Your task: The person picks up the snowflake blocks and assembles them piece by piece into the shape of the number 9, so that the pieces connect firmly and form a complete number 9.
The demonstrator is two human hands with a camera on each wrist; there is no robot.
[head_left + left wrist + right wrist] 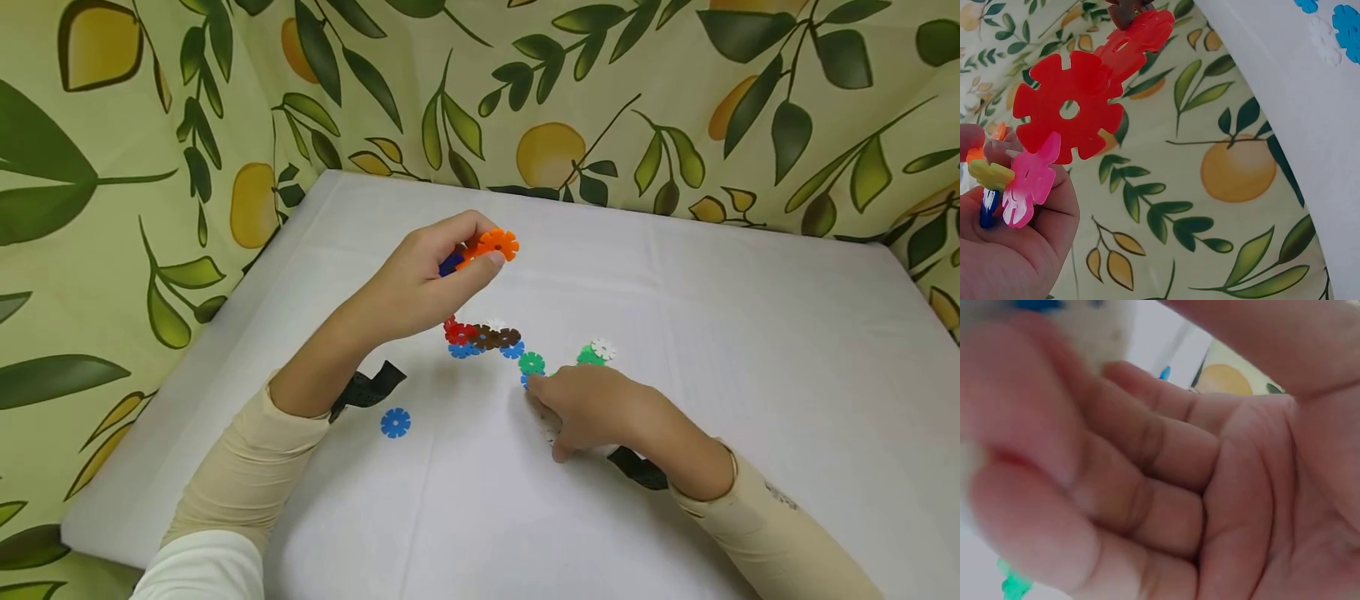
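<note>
In the head view, my left hand (pixel 423 279) is raised above the table, gripping a linked chain of notched plastic discs. An orange disc (pixel 498 244) shows between thumb and fingers. The left wrist view shows a yellow disc (pixel 990 175), a pink disc (pixel 1032 181) and a red disc (pixel 1069 109) in the chain, with brown at its far end. My right hand (pixel 600 408) reaches down to the tabletop, fingers bent, beside a green disc (pixel 532 363). A white disc (pixel 552 435) shows between its thumb and fingers; whether they pinch it is unclear.
A lone blue disc (pixel 395 422) lies on the white-covered table (pixel 465 517). Beyond the right hand are another white disc (pixel 603 348) and green pieces (pixel 590 356). Leaf-and-fruit patterned cloth (pixel 630 100) stands behind and at the left. Black straps hang near both wrists.
</note>
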